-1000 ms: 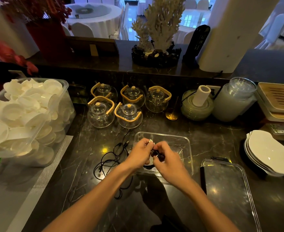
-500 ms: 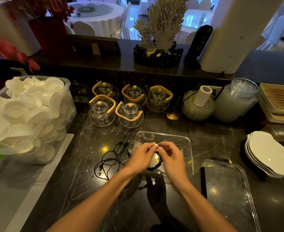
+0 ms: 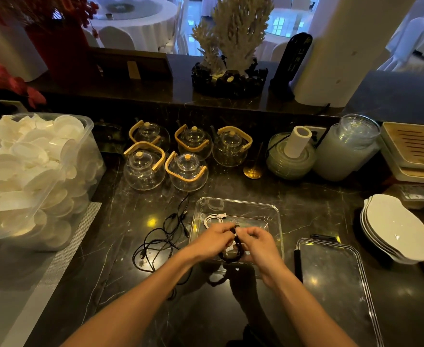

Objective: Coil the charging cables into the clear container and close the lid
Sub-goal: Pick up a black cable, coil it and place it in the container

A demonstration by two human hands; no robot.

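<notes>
Head view: we see the left hand (image 3: pixel 212 240) and right hand (image 3: pixel 257 244) meeting over the clear container (image 3: pixel 276 216), fingers of both curled around a black cable (image 3: pixel 236 249) wound into a small loop. The loop hangs roughly upright between the hands, its long axis running from the fingertips down toward the container's near wall. A coiled white cable (image 3: pixel 214 218) lies inside, at the far left. More black cables (image 3: pixel 160 241) sprawl on the dark counter (image 3: pixel 135 216) just left of the container. The lid (image 3: pixel 336 276) lies flat to the right, apart from it. Behind stand glass teapots (image 3: pixel 187 171); white dishes (image 3: pixel 396 229) are stacked far right.
</notes>
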